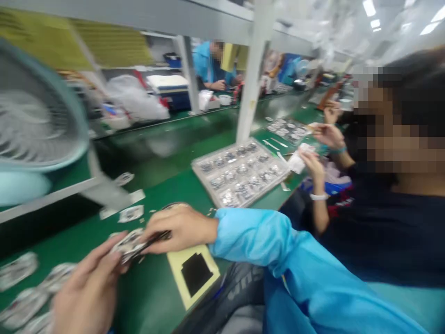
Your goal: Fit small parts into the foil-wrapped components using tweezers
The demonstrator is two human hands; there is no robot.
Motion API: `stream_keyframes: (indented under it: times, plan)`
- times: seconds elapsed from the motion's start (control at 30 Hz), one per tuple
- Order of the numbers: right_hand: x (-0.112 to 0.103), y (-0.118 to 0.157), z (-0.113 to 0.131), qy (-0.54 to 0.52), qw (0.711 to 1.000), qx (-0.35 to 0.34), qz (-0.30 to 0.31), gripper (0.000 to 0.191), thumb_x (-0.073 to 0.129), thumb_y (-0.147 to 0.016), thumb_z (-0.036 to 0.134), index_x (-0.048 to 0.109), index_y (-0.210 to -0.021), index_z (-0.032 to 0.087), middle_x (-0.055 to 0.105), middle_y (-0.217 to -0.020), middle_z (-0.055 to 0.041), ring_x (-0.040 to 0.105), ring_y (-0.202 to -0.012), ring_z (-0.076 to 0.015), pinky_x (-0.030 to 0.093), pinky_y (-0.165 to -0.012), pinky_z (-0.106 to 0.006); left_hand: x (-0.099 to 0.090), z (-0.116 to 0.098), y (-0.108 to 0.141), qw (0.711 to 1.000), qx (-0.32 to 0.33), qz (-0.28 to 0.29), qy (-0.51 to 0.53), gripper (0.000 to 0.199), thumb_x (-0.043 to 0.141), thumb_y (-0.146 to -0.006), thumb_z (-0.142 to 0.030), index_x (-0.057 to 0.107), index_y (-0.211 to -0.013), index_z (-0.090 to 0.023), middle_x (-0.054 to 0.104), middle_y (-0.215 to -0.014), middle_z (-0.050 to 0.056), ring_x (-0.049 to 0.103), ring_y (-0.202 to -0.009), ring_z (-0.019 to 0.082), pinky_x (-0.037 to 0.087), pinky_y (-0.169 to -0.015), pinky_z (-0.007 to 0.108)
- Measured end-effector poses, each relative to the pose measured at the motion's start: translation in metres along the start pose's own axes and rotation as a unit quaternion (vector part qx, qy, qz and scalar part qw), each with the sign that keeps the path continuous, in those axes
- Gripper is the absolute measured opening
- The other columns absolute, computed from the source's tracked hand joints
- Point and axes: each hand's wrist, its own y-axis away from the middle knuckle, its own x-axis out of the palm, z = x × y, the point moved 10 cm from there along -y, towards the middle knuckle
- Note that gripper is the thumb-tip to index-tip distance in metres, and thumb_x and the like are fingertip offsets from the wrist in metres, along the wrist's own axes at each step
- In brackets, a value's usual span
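Note:
My left hand [88,290] is closed on the edge of a small white-and-grey part [129,242] above the green bench. My right hand [182,226], in a light blue sleeve, grips dark tweezers [156,237]. Their tips reach the part's near side; blur hides whether they touch it. Several similar white parts [26,306] lie beside my left hand. Two more flat pieces, one of them a white part [131,213], rest beyond my hands. Below my right wrist is a yellow sheet [177,271] with a black stepped shape [197,273] on it.
A clear compartment tray [222,178] of small parts stands right of centre, near a white post [252,79]. A teal fan [41,106] fills the left. On my right a co-worker's hands [314,162] hold something white. Another person [208,65] works across the bench.

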Motion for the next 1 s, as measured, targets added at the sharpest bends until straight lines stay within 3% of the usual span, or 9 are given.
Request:
stream_keyframes:
  times: [0.07,0.17,0.27,0.37,0.5,0.67,0.87,1.0]
  plan:
    - [0.0,0.002,-0.004,-0.026,0.999,-0.002,-0.045,0.021,0.068,-0.093,0.04,0.075,-0.099,0.022,0.075,-0.101,-0.0032,0.071,-0.096,-0.0149,0.051,-0.091,-0.024,-0.002,0.008,0.006,0.995,-0.054,-0.034,0.075,0.027,0.082,-0.078,-0.039,0.082,-0.103,-0.031,0.078,-0.111,-0.002,0.062,-0.077,0.015,0.053,-0.062,0.023]
    - [-0.002,0.003,-0.01,-0.131,0.986,0.034,-0.097,0.017,0.074,-0.087,0.035,0.075,-0.094,0.02,0.074,-0.098,-0.005,0.071,-0.092,-0.0166,0.054,-0.086,-0.026,0.004,0.001,0.004,0.99,-0.033,-0.028,0.138,0.035,0.08,-0.079,-0.038,0.08,-0.109,-0.021,0.076,-0.106,0.006,0.063,-0.078,0.015,0.05,-0.063,0.022]
    - [-0.002,0.007,-0.026,-0.25,0.948,0.153,-0.126,0.023,0.077,-0.084,0.04,0.072,-0.091,0.018,0.074,-0.088,-0.0034,0.069,-0.077,-0.0156,0.056,-0.076,-0.027,0.002,-0.002,0.001,0.99,-0.014,-0.03,0.137,0.037,0.079,-0.081,-0.031,0.078,-0.115,-0.019,0.076,-0.095,0.006,0.064,-0.076,0.014,0.046,-0.061,0.021]
    - [0.005,0.011,-0.032,-0.302,0.919,0.229,-0.111,0.024,0.077,-0.081,0.041,0.069,-0.084,0.018,0.071,-0.078,-0.0008,0.065,-0.07,-0.0142,0.053,-0.07,-0.027,-0.001,-0.004,0.001,0.992,0.007,-0.026,0.123,0.041,0.077,-0.078,-0.019,0.076,-0.119,-0.019,0.075,-0.085,0.003,0.062,-0.072,0.012,0.044,-0.061,0.02]
    - [0.015,0.013,-0.035,-0.299,0.914,0.263,-0.077,0.026,0.075,-0.081,0.04,0.065,-0.071,0.018,0.064,-0.067,0.001,0.059,-0.063,-0.0136,0.046,-0.06,-0.026,0.01,-0.004,0.002,0.986,0.018,0.038,0.16,0.054,0.068,-0.073,-0.007,0.072,-0.125,-0.021,0.077,-0.109,0.006,0.068,-0.09,0.016,0.049,-0.071,0.022]
    - [0.021,0.011,-0.03,-0.261,0.932,0.244,-0.058,0.027,0.072,-0.085,0.044,0.07,-0.076,0.019,0.07,-0.076,-0.0032,0.064,-0.076,-0.0185,0.049,-0.068,-0.029,0.021,-0.003,0.004,0.984,0.025,0.096,0.145,0.059,0.066,-0.076,-0.008,0.067,-0.134,-0.021,0.071,-0.131,0.01,0.068,-0.113,0.024,0.052,-0.079,0.026]
    - [0.02,0.011,-0.035,-0.245,0.933,0.255,-0.065,0.026,0.073,-0.084,0.042,0.073,-0.078,0.017,0.073,-0.083,-0.0042,0.065,-0.078,-0.0182,0.05,-0.075,-0.032,0.024,-0.009,0.007,0.986,0.062,0.098,0.118,0.05,0.073,-0.083,-0.017,0.067,-0.133,-0.02,0.068,-0.137,0.011,0.061,-0.13,0.027,0.05,-0.103,0.034]
    - [0.021,0.017,-0.045,-0.276,0.91,0.3,-0.079,0.024,0.074,-0.079,0.04,0.073,-0.08,0.016,0.074,-0.083,-0.004,0.066,-0.075,-0.0172,0.05,-0.075,-0.031,0.027,-0.008,0.007,0.985,0.05,0.097,0.135,0.05,0.08,-0.083,-0.024,0.067,-0.132,-0.019,0.069,-0.134,0.013,0.066,-0.124,0.027,0.053,-0.105,0.038]
